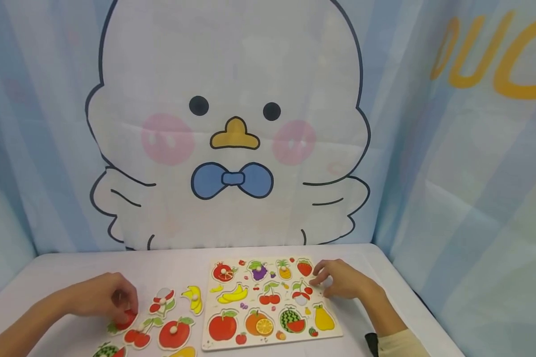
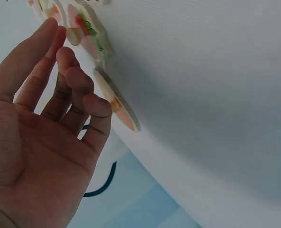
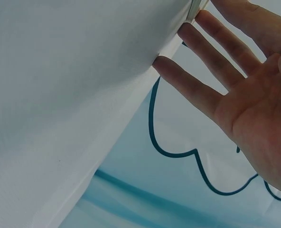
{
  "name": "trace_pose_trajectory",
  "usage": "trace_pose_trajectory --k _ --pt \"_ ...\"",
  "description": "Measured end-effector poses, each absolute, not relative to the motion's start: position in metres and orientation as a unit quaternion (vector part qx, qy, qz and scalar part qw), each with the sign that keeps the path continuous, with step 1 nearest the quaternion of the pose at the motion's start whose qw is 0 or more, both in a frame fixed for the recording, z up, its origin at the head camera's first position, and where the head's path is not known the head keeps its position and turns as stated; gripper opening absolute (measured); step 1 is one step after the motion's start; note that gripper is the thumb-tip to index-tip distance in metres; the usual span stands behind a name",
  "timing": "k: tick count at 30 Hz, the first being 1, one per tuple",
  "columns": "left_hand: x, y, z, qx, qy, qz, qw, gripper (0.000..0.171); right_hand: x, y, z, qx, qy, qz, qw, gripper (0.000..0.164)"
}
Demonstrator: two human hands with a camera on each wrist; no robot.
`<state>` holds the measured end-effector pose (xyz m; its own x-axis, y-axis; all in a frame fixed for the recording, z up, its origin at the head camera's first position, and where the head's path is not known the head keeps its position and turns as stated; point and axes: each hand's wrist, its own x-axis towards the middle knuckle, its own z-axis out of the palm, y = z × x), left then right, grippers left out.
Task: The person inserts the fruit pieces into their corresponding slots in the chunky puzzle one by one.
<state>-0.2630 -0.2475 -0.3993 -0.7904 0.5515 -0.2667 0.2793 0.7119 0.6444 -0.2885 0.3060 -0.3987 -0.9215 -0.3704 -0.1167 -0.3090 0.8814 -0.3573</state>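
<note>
My left hand (image 1: 102,295) is above a strawberry puzzle piece (image 1: 127,321), fingers loosely bent. In the left wrist view the fingertips are beside a knobbed red-and-green piece (image 2: 86,28), its knob (image 2: 73,36) visible next to them. Close by lie a cherry piece (image 1: 138,338), an apple piece (image 1: 174,334), a red-and-white fruit piece (image 1: 163,301) and a banana piece (image 1: 195,299). My right hand (image 1: 341,278) rests at the right edge of the fruit puzzle board (image 1: 272,342), fingers spread. In the right wrist view the fingers (image 3: 192,88) are straight, tips at the board's edge.
A watermelon piece (image 1: 107,351) and a yellow piece (image 1: 183,352) lie near the bottom of the head view. White cloth covers the table (image 1: 178,267). Behind it hangs a curtain (image 1: 232,218) printed with a duck.
</note>
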Motion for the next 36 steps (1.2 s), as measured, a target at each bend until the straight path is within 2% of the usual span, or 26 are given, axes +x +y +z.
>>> trace_pose_trajectory --k 11,21,36 --pt "-0.256 -0.262 -0.406 0.224 0.891 0.316 0.237 0.022 -0.289 0.304 -0.400 -0.151 0.969 -0.172 0.089 0.029" --pt "-0.259 -0.257 -0.411 0.201 0.901 0.309 0.230 0.020 -0.290 0.305 -0.402 -0.155 0.968 -0.175 0.090 0.029" --pt "-0.260 -0.258 -0.405 0.216 0.892 0.324 0.228 0.014 -0.288 0.304 -0.400 -0.150 0.969 -0.177 0.089 0.029"
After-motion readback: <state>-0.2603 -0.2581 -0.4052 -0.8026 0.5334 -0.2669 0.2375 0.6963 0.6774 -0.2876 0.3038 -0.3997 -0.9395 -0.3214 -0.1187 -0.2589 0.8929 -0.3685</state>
